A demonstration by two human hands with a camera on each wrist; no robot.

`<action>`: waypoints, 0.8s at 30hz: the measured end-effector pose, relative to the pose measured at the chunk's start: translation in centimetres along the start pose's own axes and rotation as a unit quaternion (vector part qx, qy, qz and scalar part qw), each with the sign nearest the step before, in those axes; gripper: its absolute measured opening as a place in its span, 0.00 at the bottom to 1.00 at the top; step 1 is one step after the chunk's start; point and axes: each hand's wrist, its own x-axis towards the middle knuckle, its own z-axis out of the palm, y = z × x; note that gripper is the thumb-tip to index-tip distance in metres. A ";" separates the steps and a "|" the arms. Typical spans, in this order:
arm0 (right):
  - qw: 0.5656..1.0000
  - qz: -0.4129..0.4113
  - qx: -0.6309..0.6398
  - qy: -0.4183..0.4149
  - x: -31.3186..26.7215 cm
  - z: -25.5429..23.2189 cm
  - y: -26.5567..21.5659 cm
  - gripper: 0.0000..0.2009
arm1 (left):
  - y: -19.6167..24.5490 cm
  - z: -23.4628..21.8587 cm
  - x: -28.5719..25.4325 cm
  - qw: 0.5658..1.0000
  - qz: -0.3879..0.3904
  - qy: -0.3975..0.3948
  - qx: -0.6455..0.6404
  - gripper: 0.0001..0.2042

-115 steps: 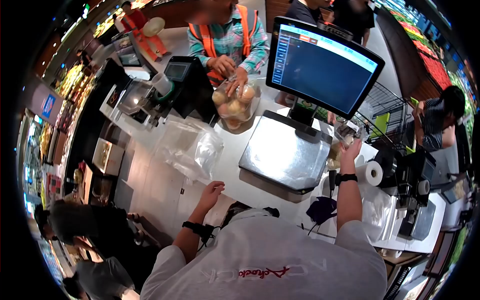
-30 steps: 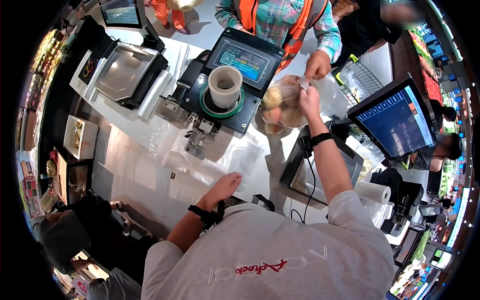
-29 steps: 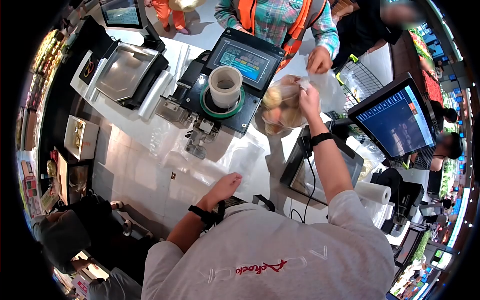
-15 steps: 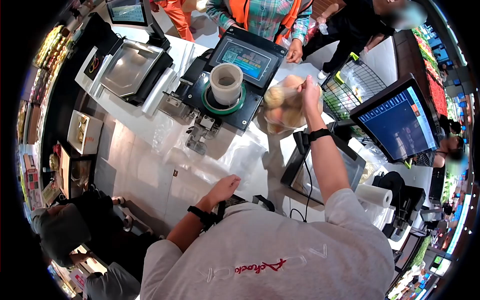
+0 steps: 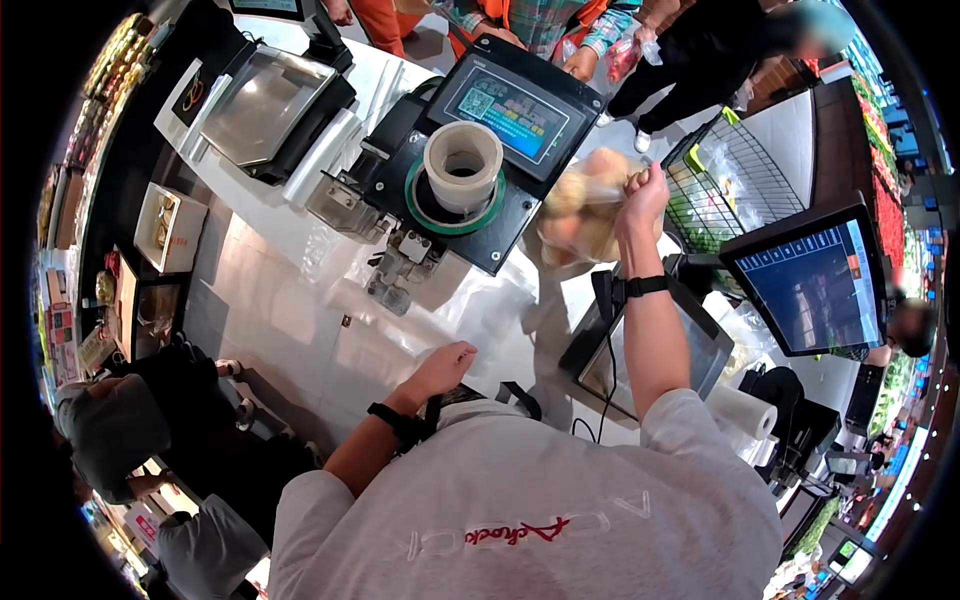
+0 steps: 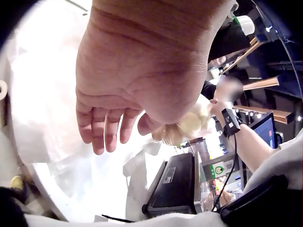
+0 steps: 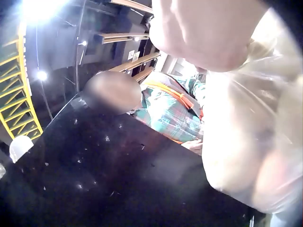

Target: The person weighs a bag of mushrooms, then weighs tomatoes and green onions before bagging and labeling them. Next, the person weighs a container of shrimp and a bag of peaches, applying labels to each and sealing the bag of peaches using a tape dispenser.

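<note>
I saw the right hand (image 5: 645,198) gripping the bag (image 5: 590,213) by its top, perhaps so no fruit (image 5: 565,228) would fall, while the left hand (image 5: 436,370), relaxed and apart, held nothing.

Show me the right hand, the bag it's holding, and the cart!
Right hand (image 5: 644,204): head view, middle of the hand.
Bag (image 5: 580,218): head view, its bulging middle.
Cart (image 5: 692,156): head view, green corner of its rim.

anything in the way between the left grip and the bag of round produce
Nothing visible stands directly between the left grip and the bag; the black machine is left of that path, the scale right.
</note>
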 end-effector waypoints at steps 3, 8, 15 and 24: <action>0.999 -0.015 0.038 0.018 0.2 -0.3 -0.2 0.22 | -0.2 0.1 0.8 1.000 0.002 -0.002 0.001 0.13; 0.993 -0.007 0.082 0.081 0.1 -0.2 -2.0 0.22 | 1.8 -0.2 2.0 1.000 0.008 -0.019 -0.017 0.14; 0.992 0.018 0.088 0.086 -2.4 0.3 -3.9 0.20 | 2.3 1.9 5.8 0.997 0.069 0.025 0.004 0.16; 0.995 0.029 0.083 0.037 -7.4 1.4 -8.0 0.22 | 2.0 4.7 13.7 0.957 -0.039 0.099 -0.269 0.24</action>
